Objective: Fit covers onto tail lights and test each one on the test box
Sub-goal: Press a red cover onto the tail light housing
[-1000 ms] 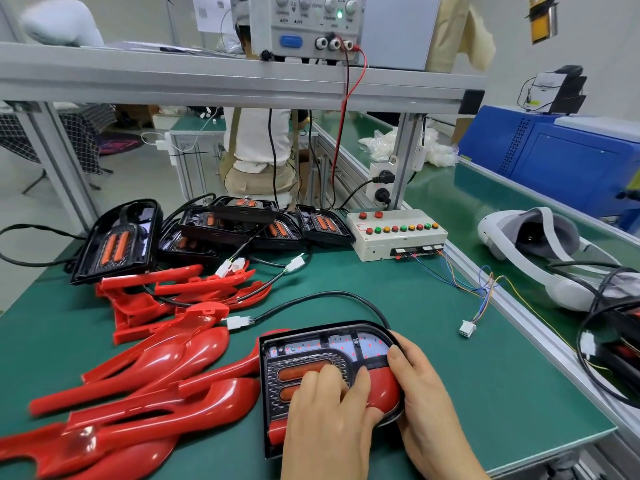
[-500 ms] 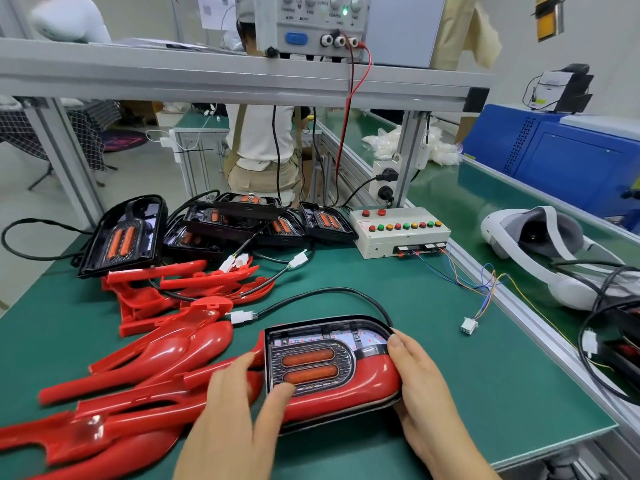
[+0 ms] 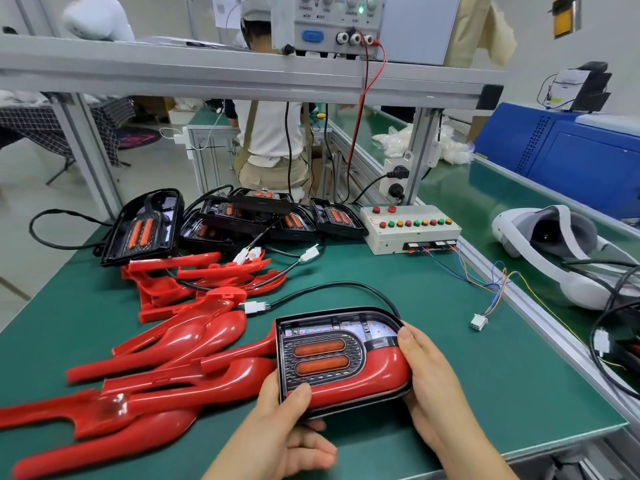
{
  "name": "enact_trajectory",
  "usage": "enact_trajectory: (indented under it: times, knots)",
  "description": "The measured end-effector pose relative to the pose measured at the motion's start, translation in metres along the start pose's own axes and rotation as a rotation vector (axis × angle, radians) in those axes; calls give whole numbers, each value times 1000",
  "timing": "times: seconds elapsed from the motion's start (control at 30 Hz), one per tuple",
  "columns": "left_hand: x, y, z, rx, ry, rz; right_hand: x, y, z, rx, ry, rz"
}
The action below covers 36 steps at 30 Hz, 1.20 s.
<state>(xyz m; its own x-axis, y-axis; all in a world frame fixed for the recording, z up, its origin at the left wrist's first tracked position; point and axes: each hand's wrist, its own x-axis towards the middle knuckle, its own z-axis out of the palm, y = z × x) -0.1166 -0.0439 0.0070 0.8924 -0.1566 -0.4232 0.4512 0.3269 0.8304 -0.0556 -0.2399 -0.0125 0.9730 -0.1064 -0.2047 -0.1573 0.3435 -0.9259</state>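
While L hand point(image 3: 277, 438) and R hand point(image 3: 429, 386) grip tail light point(image 3: 322, 355) at 6 o'clock on worktop point(image 3: 415, 306), cover point(image 3: 374, 382) looks seated; plug point(image 3: 255, 307) loose, test box point(image 3: 410, 228) at 1 o'clock untried; bare lights point(image 3: 143, 230) at 11 pending.

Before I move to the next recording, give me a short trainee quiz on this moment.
1. True or false: the left hand and right hand both hold the tail light.
2. Its white connector lies: A in the left hand; B on the green mat; C in the right hand.
3. What colour is the lit lamp on the power supply?
Key: 1 true; 2 B; 3 green.
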Motion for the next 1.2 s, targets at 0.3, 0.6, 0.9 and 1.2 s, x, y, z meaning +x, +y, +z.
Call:
enact_trajectory:
  times: [0.3,0.6,0.9,1.2]
  knots:
    - [0,-2,-1,-1,1,56,-1,0,0,26,6,-2]
    - [-12,-1,13,242,174,108,4,-7,-5,-18,-44,102]
    - [-29,33,-2,1094,309,264,9,-11,-6,-38,-34,147]
    - [45,154,-87,1701,637,110,7,-16,-4,-50,-60,175]
